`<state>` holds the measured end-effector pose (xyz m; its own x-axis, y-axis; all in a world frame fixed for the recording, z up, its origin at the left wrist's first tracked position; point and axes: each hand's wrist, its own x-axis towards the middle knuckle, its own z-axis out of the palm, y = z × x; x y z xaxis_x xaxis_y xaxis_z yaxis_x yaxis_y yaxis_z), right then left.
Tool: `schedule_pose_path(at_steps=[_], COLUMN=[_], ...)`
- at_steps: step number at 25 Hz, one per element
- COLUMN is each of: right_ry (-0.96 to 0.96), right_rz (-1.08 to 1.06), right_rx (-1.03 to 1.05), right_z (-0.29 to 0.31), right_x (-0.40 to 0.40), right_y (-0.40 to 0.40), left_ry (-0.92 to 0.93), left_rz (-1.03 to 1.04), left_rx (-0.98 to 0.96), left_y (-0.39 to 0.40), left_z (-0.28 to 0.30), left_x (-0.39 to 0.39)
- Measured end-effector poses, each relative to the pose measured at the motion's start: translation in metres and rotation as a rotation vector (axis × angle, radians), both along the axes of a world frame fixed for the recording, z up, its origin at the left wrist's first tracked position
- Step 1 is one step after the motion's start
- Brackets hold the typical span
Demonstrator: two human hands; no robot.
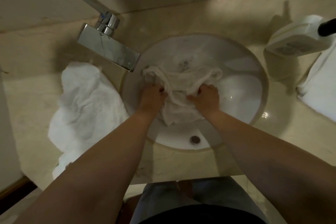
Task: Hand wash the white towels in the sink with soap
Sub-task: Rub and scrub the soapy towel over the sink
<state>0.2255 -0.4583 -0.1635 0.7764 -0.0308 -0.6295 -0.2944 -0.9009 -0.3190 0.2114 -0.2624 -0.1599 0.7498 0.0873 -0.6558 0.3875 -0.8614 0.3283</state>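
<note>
Head cam view: I've got the wet white towel [181,85] down in the sink basin [241,85], bunched up between my fists. My left hand [151,97] has its fingers curled round a twisted fold, and my right hand [206,96] pinches another fold just beside it. The thing looks soaked, so I'd guess it's heavy, floppy and a bit slippery with soap; best grabbed by thick gathered folds, not the edges. Another white towel [81,107] sits heaped on the counter [31,107] near the chrome faucet [109,49], and a soap dispenser [294,42] off right.
</note>
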Motion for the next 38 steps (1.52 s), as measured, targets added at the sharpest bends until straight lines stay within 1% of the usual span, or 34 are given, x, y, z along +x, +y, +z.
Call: schedule_pose_path(at_steps=[1, 2, 3, 5, 7, 8, 10, 12, 13, 14, 16, 17, 19, 20, 22, 25, 28, 30, 32, 35, 36, 37, 38], right_ry=[-0.04, -0.066, -0.057, 0.019, 0.122, 0.175, 0.261, 0.332, 0.384, 0.397, 0.295, 0.203, 0.035, -0.028, -0.154, -0.323, -0.403, -0.435, -0.425, -0.351, -0.302, -0.276, -0.27], right_rz=[0.034, -0.002, -0.119, -0.424, -0.697, -0.782, -0.891, -0.959, -0.977, -0.993, -0.954, -0.903, -0.827, -0.83, -0.896, -0.948, -1.016, -1.024, -1.012, -1.043, -1.061, -1.098, -1.14], right_rx=[0.051, 0.133, 0.222, 0.367, 0.438, 0.458, 0.505, 0.567, 0.573, 0.547, 0.471, 0.428, 0.378, 0.388, 0.457, 0.554, 0.7, 0.741, 0.842, 1.131, 1.23, 1.28, 1.284], right_z=[-0.005, -0.004, 0.0, 0.015, 0.017, 0.023, 0.038, 0.049, 0.058, 0.064, 0.08, 0.093, 0.124, 0.14, 0.171, 0.218, 0.268, 0.295, 0.32, 0.351, 0.36, 0.363, 0.368], right_x=[-0.002, -0.003, -0.004, -0.002, -0.002, -0.002, -0.006, -0.017, -0.022, -0.027, -0.032, -0.034, -0.036, -0.039, -0.048, -0.054, -0.056, -0.051, -0.044, -0.028, -0.025, -0.021, -0.019], right_y=[0.005, 0.01, 0.014, 0.018, 0.013, 0.012, 0.01, 0.005, 0.002, -0.001, -0.006, -0.007, -0.006, -0.006, -0.005, -0.001, 0.007, 0.009, 0.015, 0.035, 0.044, 0.051, 0.058], left_ry=[-0.007, -0.017, -0.013, 0.014, 0.156, 0.2, 0.235, 0.263, 0.282, 0.293, 0.269, 0.212, 0.055, -0.056, -0.263, -0.44, -0.537, -0.591, -0.598, -0.615, -0.635, -0.653, -0.656], left_rz=[0.021, 0.088, 0.202, 0.41, 0.692, 0.802, 0.829, 0.843, 0.841, 0.819, 0.742, 0.723, 0.752, 0.782, 0.824, 0.85, 0.796, 0.743, 0.738, 0.715, 0.728, 0.766, 0.829], left_rx=[-0.019, -0.083, -0.142, -0.213, -0.328, -0.41, -0.434, -0.406, -0.402, -0.374, -0.302, -0.293, -0.316, -0.327, -0.333, -0.361, -0.579, -0.672, -0.743, -0.868, -0.91, -0.942, -0.961], left_y=[-0.005, -0.008, -0.012, -0.012, -0.013, -0.014, -0.015, -0.012, -0.011, -0.009, -0.004, -0.001, 0.003, 0.005, 0.008, 0.01, 0.012, 0.013, 0.007, -0.023, -0.036, -0.048, -0.058], left_z=[0.0, -0.001, 0.004, 0.009, 0.02, 0.025, 0.034, 0.042, 0.047, 0.053, 0.077, 0.09, 0.115, 0.133, 0.162, 0.203, 0.234, 0.256, 0.28, 0.319, 0.331, 0.341, 0.349], left_x=[0.001, 0.002, 0.004, 0.007, 0.008, 0.006, 0.0, -0.01, -0.014, -0.017, -0.02, -0.022, -0.029, -0.032, -0.041, -0.045, -0.044, -0.043, -0.043, -0.04, -0.039, -0.038, -0.035])
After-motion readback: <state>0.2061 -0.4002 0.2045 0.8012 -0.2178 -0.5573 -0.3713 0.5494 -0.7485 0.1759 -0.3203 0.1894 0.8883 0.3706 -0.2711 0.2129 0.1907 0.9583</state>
